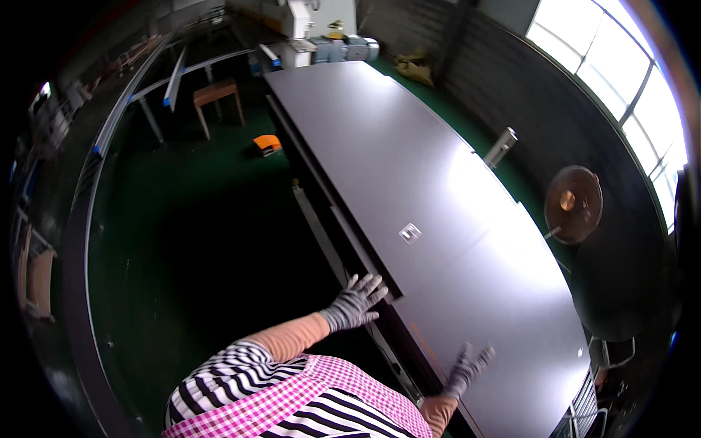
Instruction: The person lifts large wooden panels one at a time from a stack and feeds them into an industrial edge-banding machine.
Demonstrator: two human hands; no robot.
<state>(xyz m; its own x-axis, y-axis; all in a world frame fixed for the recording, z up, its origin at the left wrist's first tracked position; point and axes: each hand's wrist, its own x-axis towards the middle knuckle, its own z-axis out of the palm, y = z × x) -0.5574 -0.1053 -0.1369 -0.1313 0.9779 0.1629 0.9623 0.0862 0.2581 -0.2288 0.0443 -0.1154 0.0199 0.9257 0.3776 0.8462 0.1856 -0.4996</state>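
Note:
A long, smooth grey panel (387, 160) lies flat, running from beside me to the far machine. My left hand (355, 303), in a grey striped glove, is at the panel's left edge with its fingers spread. Over the near part of the panel, my right hand (467, 372) wears a similar glove. Its fingers are stretched out and slightly blurred; whether they touch the surface I cannot tell. Neither hand holds anything. A small square label (410, 233) is on the panel ahead of my hands, and a thin orange line (431, 347) runs between them near the left edge.
On the green floor to the left are an orange foot-pedal-like object (267, 144) and a wooden stool (216, 93). A metal rail (109, 131) curves along the far left. A round fan (574, 204) stands right of the panel, and a motor (354, 50) sits at its far end.

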